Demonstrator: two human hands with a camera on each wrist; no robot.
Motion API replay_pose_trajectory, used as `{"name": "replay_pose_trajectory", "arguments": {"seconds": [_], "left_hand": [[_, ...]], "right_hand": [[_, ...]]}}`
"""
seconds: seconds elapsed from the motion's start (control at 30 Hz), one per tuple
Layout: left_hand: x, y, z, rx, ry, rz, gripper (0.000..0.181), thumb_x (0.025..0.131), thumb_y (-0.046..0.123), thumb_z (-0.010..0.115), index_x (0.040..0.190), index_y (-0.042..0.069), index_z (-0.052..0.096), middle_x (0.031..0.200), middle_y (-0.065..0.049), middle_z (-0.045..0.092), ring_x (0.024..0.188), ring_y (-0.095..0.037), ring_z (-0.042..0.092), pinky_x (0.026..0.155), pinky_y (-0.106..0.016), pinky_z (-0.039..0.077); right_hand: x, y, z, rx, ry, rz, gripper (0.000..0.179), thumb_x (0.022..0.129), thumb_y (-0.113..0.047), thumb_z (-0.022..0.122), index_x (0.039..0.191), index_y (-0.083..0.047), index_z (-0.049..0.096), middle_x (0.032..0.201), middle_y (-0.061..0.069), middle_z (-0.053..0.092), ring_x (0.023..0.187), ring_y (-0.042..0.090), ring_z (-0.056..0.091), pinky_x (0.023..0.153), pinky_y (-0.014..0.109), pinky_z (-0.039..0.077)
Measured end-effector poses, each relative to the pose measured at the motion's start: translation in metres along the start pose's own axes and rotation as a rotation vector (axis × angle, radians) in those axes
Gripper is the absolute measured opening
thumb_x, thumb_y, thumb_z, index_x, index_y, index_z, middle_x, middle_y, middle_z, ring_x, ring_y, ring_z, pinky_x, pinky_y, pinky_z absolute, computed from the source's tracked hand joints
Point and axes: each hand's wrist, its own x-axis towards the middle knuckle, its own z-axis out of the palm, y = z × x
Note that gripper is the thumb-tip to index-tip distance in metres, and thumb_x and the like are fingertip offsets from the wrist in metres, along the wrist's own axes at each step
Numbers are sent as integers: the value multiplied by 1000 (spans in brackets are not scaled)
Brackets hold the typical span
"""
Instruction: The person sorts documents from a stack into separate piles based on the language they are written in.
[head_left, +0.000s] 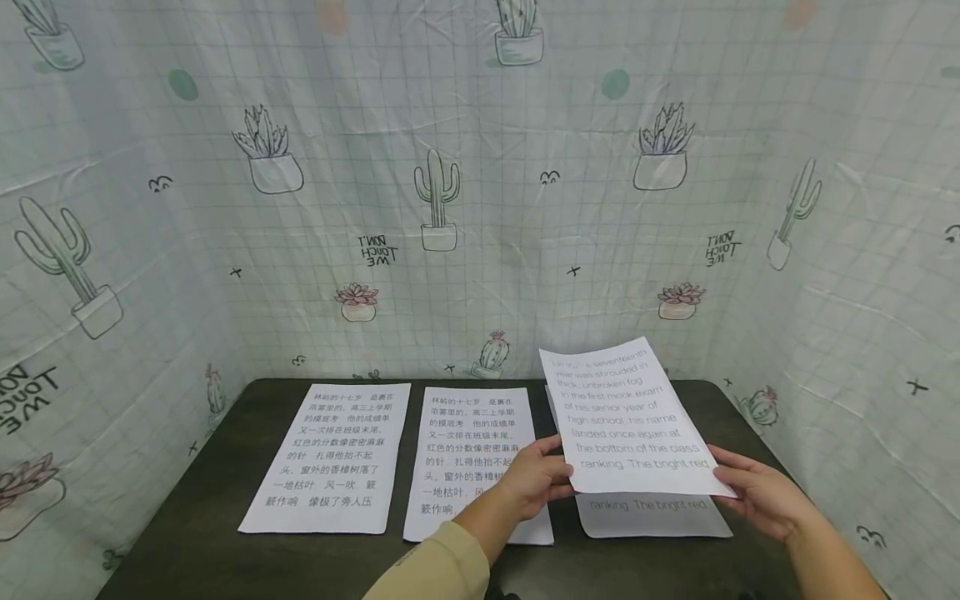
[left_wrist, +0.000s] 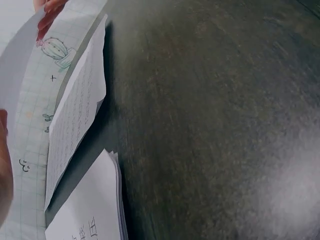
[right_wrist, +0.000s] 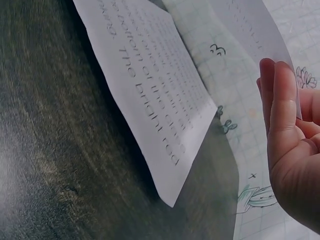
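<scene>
Between my two hands a sheet of paper (head_left: 622, 425) printed in English is held up, tilted, above the table. My left hand (head_left: 536, 477) pinches its lower left edge, thumb on the printed face. At the lower right corner my right hand (head_left: 761, 492) pinches it the same way; in the right wrist view that hand (right_wrist: 295, 135) has its fingers behind the paper. Beneath lies another English-printed sheet (right_wrist: 145, 95), mostly covered by the raised one in the head view. A stack of Chinese-printed sheets (head_left: 465, 450) sits left of it, partly behind my left forearm.
Another Chinese-printed paper (head_left: 330, 458) lies at the left of the dark table (head_left: 202, 492). A curtain (head_left: 480, 208) with cactus drawings surrounds the table at the back and both sides.
</scene>
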Motion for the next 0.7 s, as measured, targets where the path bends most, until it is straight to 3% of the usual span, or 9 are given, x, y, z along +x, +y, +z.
{"name": "replay_pose_trajectory", "arguments": {"seconds": [0.3,0.43,0.53,0.63,0.7], "left_hand": [[0,-6,8,63,119,-36,65,80,-14,52,144,-6,40,110,-16,72,87,-19,71,80,-41,60],[1,-10,9,66,129,-52,66,79,-15,52,143,-7,41,107,-15,72,85,-19,71,77,-39,61],[3,-14,10,74,135,-56,66,78,-16,53,143,-7,41,105,-14,72,83,-18,70,76,-38,61],[4,-18,11,87,141,-56,66,78,-16,53,143,-8,41,105,-14,72,82,-17,70,74,-37,61],[4,-20,11,97,143,-61,66,78,-16,53,143,-8,41,106,-14,72,82,-16,69,73,-37,61]], "right_hand": [[3,10,-6,-48,102,60,40,101,-4,47,98,-38,67,99,-7,71,90,10,71,78,26,59],[3,13,-8,-95,158,91,35,101,-5,48,131,-21,59,98,-8,71,89,8,70,78,25,59],[2,17,-11,-92,158,93,36,101,-5,47,133,-17,57,98,-9,70,90,7,70,79,26,59],[2,20,-13,-87,159,101,32,101,-4,46,118,-24,65,97,-9,70,89,7,69,80,26,59],[3,22,-13,-110,182,113,35,101,-4,45,132,-16,59,96,-10,69,88,6,69,79,26,59]]}}
